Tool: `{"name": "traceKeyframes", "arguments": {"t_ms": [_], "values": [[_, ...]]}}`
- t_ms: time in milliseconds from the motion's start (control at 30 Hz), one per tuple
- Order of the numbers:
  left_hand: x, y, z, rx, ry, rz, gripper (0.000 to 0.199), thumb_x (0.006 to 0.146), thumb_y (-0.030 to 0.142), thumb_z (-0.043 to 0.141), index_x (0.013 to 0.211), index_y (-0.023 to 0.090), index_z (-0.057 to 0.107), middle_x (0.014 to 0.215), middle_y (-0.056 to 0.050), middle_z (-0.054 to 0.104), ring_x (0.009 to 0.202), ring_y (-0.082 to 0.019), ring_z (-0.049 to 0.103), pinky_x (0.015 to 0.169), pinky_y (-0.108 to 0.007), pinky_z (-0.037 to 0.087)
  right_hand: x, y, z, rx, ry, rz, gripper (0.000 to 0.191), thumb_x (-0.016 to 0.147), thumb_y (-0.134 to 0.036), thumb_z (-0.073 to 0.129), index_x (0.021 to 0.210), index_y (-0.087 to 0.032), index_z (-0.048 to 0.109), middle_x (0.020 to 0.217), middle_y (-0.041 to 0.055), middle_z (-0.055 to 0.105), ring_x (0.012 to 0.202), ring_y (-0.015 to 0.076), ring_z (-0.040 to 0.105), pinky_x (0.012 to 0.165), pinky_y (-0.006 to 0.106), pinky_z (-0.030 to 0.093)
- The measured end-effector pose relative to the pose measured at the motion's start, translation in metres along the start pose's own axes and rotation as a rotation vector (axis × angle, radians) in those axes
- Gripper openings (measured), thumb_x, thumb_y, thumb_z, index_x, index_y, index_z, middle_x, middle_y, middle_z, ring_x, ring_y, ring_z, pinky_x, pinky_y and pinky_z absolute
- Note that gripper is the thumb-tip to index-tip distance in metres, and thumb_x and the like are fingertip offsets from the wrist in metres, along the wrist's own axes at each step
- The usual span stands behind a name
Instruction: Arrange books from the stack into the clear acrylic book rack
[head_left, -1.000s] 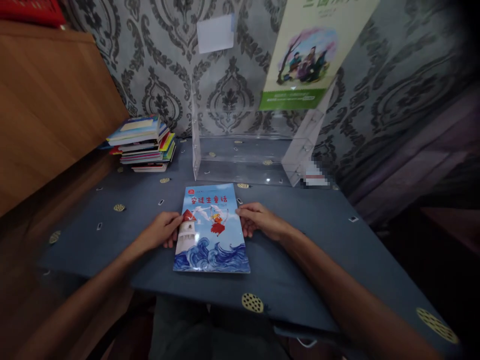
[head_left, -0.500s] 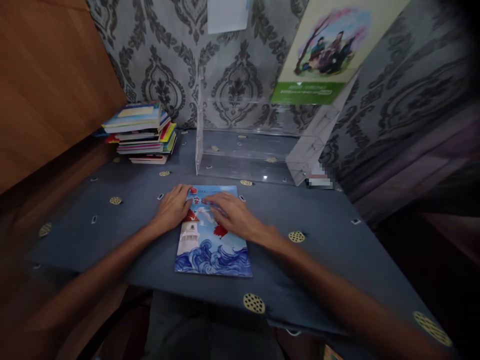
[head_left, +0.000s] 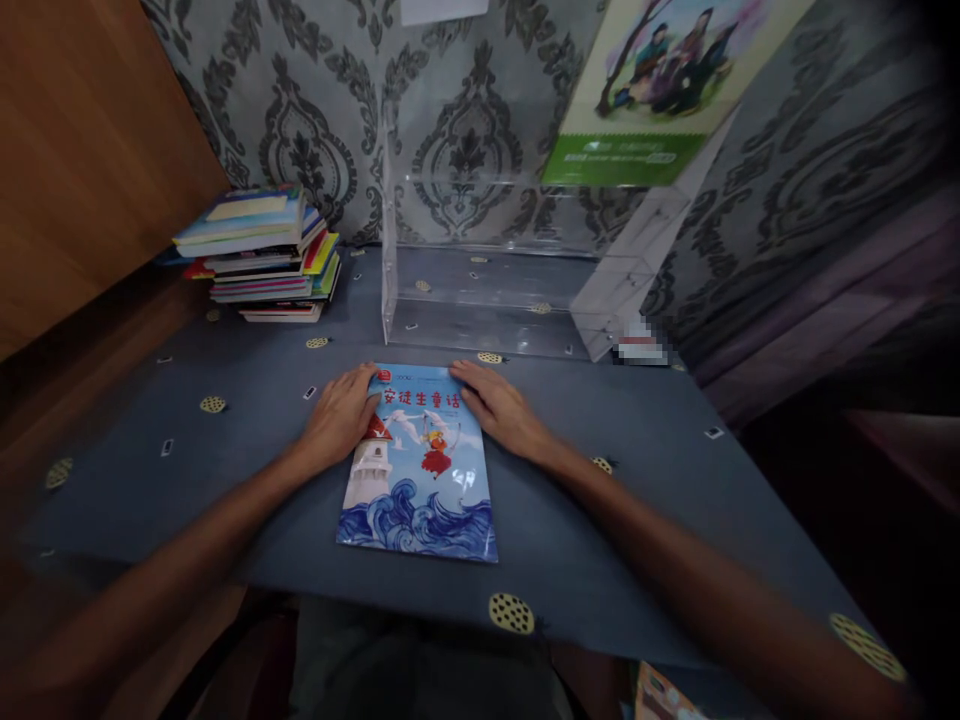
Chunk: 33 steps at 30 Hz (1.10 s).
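Observation:
A thin blue book (head_left: 420, 480) with red lettering, a lighthouse, a figure in red and dark blue waves lies flat, cover up, on the grey-blue tablecloth. At its upper left edge rests my left hand (head_left: 341, 415), thumb on the cover and fingers pointing away from me. My right hand (head_left: 502, 405) lies along the upper right edge, its fingertips touching the top corner. Neither hand grips the book; both have their fingers loosely extended.
A stack of books (head_left: 262, 260) stands at the back left. Behind the blue book is a clear acrylic rack (head_left: 480, 325), with a green and cream calendar (head_left: 622, 155) above its right side. A blurred-out white item (head_left: 641, 347) sits right of the rack.
My right hand has moved right, off the middle of the cover to its right edge, uncovering the lettering and the red figure. My left hand stays at the left edge. The view has shifted slightly.

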<state>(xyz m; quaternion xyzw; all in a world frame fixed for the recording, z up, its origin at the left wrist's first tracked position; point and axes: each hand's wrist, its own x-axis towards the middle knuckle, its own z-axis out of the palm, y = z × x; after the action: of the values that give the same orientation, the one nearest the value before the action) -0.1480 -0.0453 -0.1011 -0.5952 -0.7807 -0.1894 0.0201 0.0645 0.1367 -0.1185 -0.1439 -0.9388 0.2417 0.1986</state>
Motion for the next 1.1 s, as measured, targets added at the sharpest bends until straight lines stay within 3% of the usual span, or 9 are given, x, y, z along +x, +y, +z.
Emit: {"name": "traceKeyframes", "arguments": {"t_ms": [133, 267, 467, 567, 767, 933, 1100], "values": [[0.003, 0.003, -0.005, 0.090, -0.025, 0.061, 0.036, 0.099, 0.021, 0.043, 0.132, 0.016, 0.055, 0.144, -0.016, 0.058, 0.137, -0.030, 0.051, 0.109, -0.051, 0.044, -0.008, 0.013, -0.005, 0.097, 0.051, -0.007, 0.042, 0.103, -0.031, 0.039, 0.141, -0.025, 0.056, 0.146, 0.0095, 0.057, 0.141, 0.0271, 0.047, 0.117, 0.056, 0.038], [0.013, 0.017, -0.008, 0.186, -0.086, 0.230, 0.039, 0.094, 0.013, 0.048, 0.133, 0.015, 0.057, 0.146, -0.018, 0.055, 0.144, -0.033, 0.042, 0.113, -0.057, 0.038, -0.006, 0.020, -0.002, 0.134, 0.075, -0.022, 0.043, 0.102, -0.030, 0.038, 0.141, -0.024, 0.054, 0.145, 0.0095, 0.058, 0.137, 0.0259, 0.051, 0.115, 0.056, 0.040], [0.030, 0.046, 0.006, -0.001, -0.205, 0.514, 0.041, 0.102, 0.019, 0.039, 0.140, 0.019, 0.053, 0.150, -0.010, 0.054, 0.146, -0.025, 0.039, 0.115, -0.052, 0.037, -0.002, 0.028, -0.001, 0.150, 0.065, -0.033, 0.044, 0.103, -0.029, 0.035, 0.143, -0.020, 0.051, 0.145, 0.0116, 0.057, 0.135, 0.0244, 0.052, 0.114, 0.052, 0.041], [0.016, 0.058, 0.003, -0.040, -0.297, 0.632, 0.045, 0.100, 0.015, 0.039, 0.144, 0.021, 0.050, 0.153, -0.008, 0.050, 0.149, -0.024, 0.035, 0.118, -0.054, 0.032, -0.001, 0.029, -0.001, 0.140, 0.058, -0.060, 0.045, 0.103, -0.030, 0.034, 0.143, -0.018, 0.050, 0.145, 0.0125, 0.057, 0.135, 0.0239, 0.052, 0.114, 0.050, 0.041], [-0.042, 0.077, -0.024, -0.090, -0.432, 0.832, 0.048, 0.100, 0.013, 0.040, 0.145, 0.025, 0.049, 0.153, -0.004, 0.050, 0.148, -0.022, 0.036, 0.124, -0.055, 0.022, 0.001, 0.027, 0.000, 0.125, 0.051, -0.051, 0.044, 0.104, -0.031, 0.034, 0.143, -0.019, 0.049, 0.145, 0.0114, 0.057, 0.133, 0.0248, 0.053, 0.112, 0.050, 0.042], [-0.067, 0.084, -0.027, -0.087, -0.399, 0.840, 0.043, 0.102, 0.028, 0.047, 0.145, 0.024, 0.048, 0.153, -0.006, 0.050, 0.147, -0.024, 0.039, 0.125, -0.056, 0.021, 0.002, 0.025, 0.002, 0.100, 0.053, -0.042, 0.044, 0.102, -0.028, 0.036, 0.143, -0.020, 0.049, 0.144, 0.0102, 0.057, 0.133, 0.0256, 0.052, 0.114, 0.051, 0.039], [-0.068, 0.081, -0.031, -0.074, -0.408, 0.811, 0.044, 0.099, 0.015, 0.046, 0.142, 0.027, 0.051, 0.150, -0.005, 0.054, 0.146, -0.022, 0.040, 0.124, -0.056, 0.024, 0.002, 0.015, -0.004, 0.068, 0.069, 0.017, 0.041, 0.100, -0.026, 0.038, 0.137, -0.019, 0.057, 0.139, 0.0091, 0.061, 0.130, 0.0244, 0.054, 0.113, 0.046, 0.040]]}}
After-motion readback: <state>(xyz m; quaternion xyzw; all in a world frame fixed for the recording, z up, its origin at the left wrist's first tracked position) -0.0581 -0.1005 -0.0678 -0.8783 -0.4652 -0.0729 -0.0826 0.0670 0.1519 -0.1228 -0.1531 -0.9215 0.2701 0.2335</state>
